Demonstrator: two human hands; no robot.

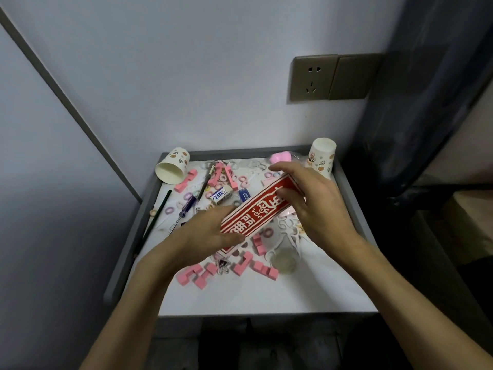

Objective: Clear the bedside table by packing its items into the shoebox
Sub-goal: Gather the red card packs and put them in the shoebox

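Observation:
A long red-and-white box (260,209) with printed characters hangs tilted above the middle of the bedside table (266,297). My left hand (205,236) grips its near lower end. My right hand (312,201) holds its far upper end, fingers curled over the top. Under and around the box lie pink foam blocks (262,269), small pink and lilac rings (168,210), a white eraser (221,194), a blue eraser (244,194), a purple-handled screwdriver (186,206), a dark pencil (157,218) and a clear glass (284,259) on its side. No shoebox is in view.
A paper cup (172,169) lies tipped at the table's back left; another paper cup (321,156) stands upside down at the back right beside a pink object (280,157). A raised grey rim (128,244) borders the table. Wall sockets (312,78) sit above, a dark curtain (426,102) hangs right.

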